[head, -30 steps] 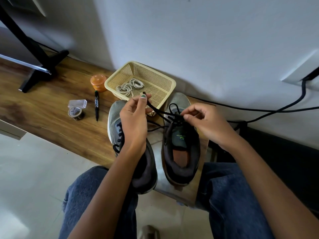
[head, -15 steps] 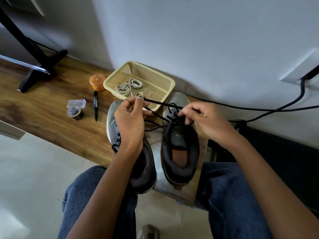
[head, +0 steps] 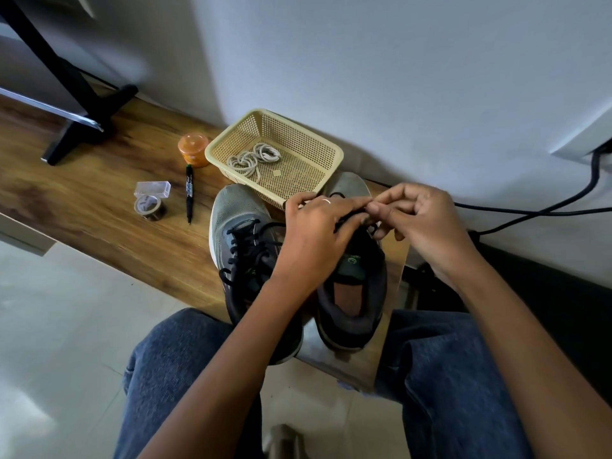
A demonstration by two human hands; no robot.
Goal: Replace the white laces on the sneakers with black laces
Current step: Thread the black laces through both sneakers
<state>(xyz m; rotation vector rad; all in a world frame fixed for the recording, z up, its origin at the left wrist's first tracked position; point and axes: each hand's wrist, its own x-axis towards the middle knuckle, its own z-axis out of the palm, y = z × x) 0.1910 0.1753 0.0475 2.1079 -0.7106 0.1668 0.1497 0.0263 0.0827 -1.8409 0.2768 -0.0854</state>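
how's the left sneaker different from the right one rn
The left sneaker already has a black lace crossed through its eyelets, with no hand on it; the right sneaker is still being laced, both hands pinching its black lace above the tongue. The left sneaker's toe is in full view, while the right sneaker's toe sits partly behind the basket. Both are grey with dark collars, toes toward the wall.

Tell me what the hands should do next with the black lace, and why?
Probably pull the two ends snug and start tying. Both hands, left and right, pinch the black lace together above the right sneaker. The left sneaker already wears black lacing, and the white laces lie in the basket.
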